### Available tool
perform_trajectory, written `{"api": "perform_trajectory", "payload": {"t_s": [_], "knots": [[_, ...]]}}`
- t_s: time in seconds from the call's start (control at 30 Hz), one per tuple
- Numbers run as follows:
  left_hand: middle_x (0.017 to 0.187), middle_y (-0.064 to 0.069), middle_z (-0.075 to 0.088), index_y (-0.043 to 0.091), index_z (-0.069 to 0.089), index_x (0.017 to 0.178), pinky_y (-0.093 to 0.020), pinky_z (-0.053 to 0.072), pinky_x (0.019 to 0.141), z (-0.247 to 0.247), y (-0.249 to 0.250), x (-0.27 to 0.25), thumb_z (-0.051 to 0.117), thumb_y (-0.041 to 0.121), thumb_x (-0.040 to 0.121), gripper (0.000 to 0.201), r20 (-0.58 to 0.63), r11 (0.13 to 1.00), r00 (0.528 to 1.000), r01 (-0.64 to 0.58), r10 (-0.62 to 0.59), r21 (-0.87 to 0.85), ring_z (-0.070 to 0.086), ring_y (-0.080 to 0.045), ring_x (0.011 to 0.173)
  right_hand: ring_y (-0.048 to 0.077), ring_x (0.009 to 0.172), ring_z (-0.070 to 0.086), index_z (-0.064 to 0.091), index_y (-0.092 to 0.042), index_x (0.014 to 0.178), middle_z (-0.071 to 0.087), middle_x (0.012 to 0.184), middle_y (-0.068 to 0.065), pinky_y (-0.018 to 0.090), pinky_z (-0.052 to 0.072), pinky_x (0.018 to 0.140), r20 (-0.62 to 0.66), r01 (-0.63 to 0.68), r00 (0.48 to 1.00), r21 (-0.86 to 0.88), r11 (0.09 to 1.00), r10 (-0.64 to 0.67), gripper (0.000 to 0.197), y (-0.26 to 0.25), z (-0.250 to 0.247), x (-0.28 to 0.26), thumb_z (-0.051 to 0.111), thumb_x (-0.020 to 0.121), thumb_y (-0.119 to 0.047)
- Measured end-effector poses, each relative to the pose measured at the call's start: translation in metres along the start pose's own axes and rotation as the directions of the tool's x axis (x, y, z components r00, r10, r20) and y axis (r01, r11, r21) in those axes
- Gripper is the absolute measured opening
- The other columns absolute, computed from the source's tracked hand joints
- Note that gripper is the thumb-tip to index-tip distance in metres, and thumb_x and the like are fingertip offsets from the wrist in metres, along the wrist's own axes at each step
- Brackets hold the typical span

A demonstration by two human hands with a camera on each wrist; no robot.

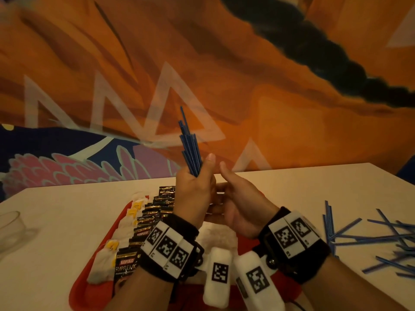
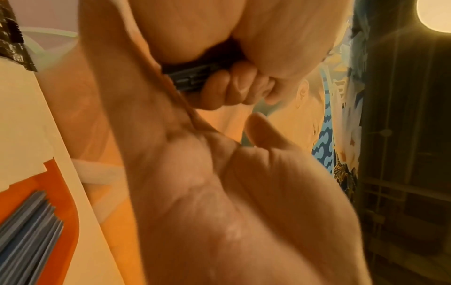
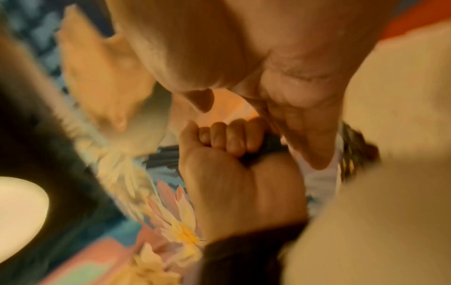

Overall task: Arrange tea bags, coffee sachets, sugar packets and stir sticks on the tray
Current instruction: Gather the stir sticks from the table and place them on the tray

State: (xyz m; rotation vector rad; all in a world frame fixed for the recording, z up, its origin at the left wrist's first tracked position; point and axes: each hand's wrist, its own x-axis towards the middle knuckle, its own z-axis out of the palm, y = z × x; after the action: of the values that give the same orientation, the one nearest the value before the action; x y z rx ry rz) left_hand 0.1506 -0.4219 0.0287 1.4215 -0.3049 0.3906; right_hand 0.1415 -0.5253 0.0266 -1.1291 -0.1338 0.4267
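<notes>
Nearest the camera are the two wrists with black bands (image 1: 167,248) that carry white coded blocks. Under them lies the red tray (image 1: 80,288) on the white bench (image 1: 314,189). On the left part of the tray, white tea bags (image 1: 101,263) with yellow tags make one row from near to far, and dark coffee sachets (image 1: 143,223) make a second row just beside it on the right. A pale heap, maybe sugar packets (image 1: 221,236), lies on the tray below the hands; it is mostly hidden.

Above the tray, the left hand (image 1: 194,194) is clenched around a bundle of blue sticks (image 1: 190,149); the bundle stands almost upright and its tips fan out above the fist. The right hand (image 1: 238,209) is relaxed, with the palm toward the left hand and the fingers touching it low; it holds nothing I can see.

On the right, more blue loose sticks (image 1: 370,236) lie scattered on the bench. At the far left edge stands a clear cup (image 1: 10,223). Behind the bench is an orange wall (image 1: 247,86) with painted shapes.
</notes>
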Motion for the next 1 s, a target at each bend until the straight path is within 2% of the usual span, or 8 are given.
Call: {"api": "perform_trajectory", "payload": {"t_s": [0.1,0.2,0.27,0.43,0.57,0.67,0.77,1.0], "knots": [[0.044,0.01,0.031,0.024,0.04,0.054,-0.027,0.026,0.045,-0.011,-0.002,0.008,0.061,0.028,0.097,0.049,0.035,0.95,0.998,-0.068,0.06,0.306,0.028,-0.008,0.039,0.021,0.111,0.062,0.056,-0.017,0.128,0.062,0.125,0.003,0.04,0.055,0.091,-0.143,0.193,0.958,-0.326,0.926,-0.25,0.076,-0.016,-0.004,-0.008,0.039,0.082,-0.074],[0.044,0.009,0.034,0.022,0.037,0.053,-0.02,0.021,0.043,-0.022,0.002,0.011,0.061,0.023,0.096,0.049,0.231,0.708,0.971,-0.201,0.054,0.677,0.029,-0.009,0.039,0.006,0.106,0.06,0.056,-0.028,0.121,0.06,0.117,-0.014,0.023,0.05,0.089,-0.102,0.468,0.632,-0.74,0.483,-0.768,0.052,-0.04,-0.012,-0.027,0.034,0.093,-0.066],[0.05,0.008,0.041,0.025,0.044,0.056,-0.021,0.023,0.045,-0.024,0.006,0.009,0.06,0.027,0.097,0.043,0.318,0.548,0.948,-0.265,-0.002,0.793,0.036,-0.007,0.044,-0.007,0.099,0.055,0.055,-0.027,0.124,0.057,0.111,-0.019,0.008,0.043,0.079,-0.003,0.45,0.5,-0.853,0.263,-0.866,0.045,-0.051,-0.015,-0.037,0.036,0.097,-0.058],[0.068,0.003,0.055,0.022,0.065,0.089,-0.032,0.045,0.058,-0.014,0.016,0.002,0.06,0.032,0.094,0.012,0.435,0.291,0.9,-0.413,-0.016,0.863,0.055,-0.02,0.064,0.016,0.089,0.064,0.065,-0.025,0.092,0.069,0.093,0.003,0.039,0.052,0.082,0.032,0.326,0.772,-0.877,0.353,-0.635,0.046,-0.038,-0.01,-0.028,0.034,0.098,-0.058],[0.087,-0.005,0.066,0.022,0.066,0.096,-0.034,0.048,0.064,-0.019,0.022,0.002,0.056,0.035,0.095,0.017,0.422,0.161,0.905,-0.409,-0.057,0.898,0.056,-0.023,0.071,-0.003,0.064,0.054,0.065,-0.03,0.073,0.06,0.064,-0.017,0.014,0.037,0.06,0.187,0.305,0.817,-0.943,0.134,-0.545,0.035,-0.032,-0.009,-0.028,0.047,0.098,-0.046],[0.081,-0.002,0.052,0.026,0.049,0.07,-0.034,0.041,0.062,-0.025,0.022,0.004,0.054,0.034,0.096,0.028,0.424,0.121,0.896,-0.41,-0.13,0.904,0.053,-0.024,0.073,0.005,0.077,0.06,0.072,-0.029,0.095,0.067,0.084,-0.013,0.031,0.052,0.07,0.238,0.219,0.857,-0.971,-0.094,-0.457,0.02,-0.032,-0.01,-0.033,0.059,0.089,-0.043],[0.09,-0.004,0.058,0.02,0.062,0.09,-0.04,0.052,0.071,-0.025,0.024,0.002,0.056,0.033,0.095,0.015,0.416,0.166,0.893,-0.39,-0.171,0.906,0.06,-0.026,0.079,0.008,0.093,0.045,0.059,-0.03,0.106,0.056,0.103,-0.013,0.029,0.046,0.073,0.256,0.117,0.87,-0.937,-0.33,-0.421,0.024,-0.027,0.0,-0.038,0.06,0.083,-0.031],[0.084,-0.001,0.054,0.027,0.024,0.098,-0.04,0.049,0.059,-0.024,0.034,-0.008,0.064,0.024,0.086,0.041,0.446,0.148,0.895,-0.438,-0.022,0.887,0.055,-0.028,0.069,0.018,0.071,0.045,0.056,-0.026,0.1,0.052,0.079,-0.007,0.03,0.036,0.061,0.141,-0.097,0.829,-0.917,-0.387,-0.542,0.011,-0.012,0.022,-0.034,0.052,0.092,-0.021]]}}
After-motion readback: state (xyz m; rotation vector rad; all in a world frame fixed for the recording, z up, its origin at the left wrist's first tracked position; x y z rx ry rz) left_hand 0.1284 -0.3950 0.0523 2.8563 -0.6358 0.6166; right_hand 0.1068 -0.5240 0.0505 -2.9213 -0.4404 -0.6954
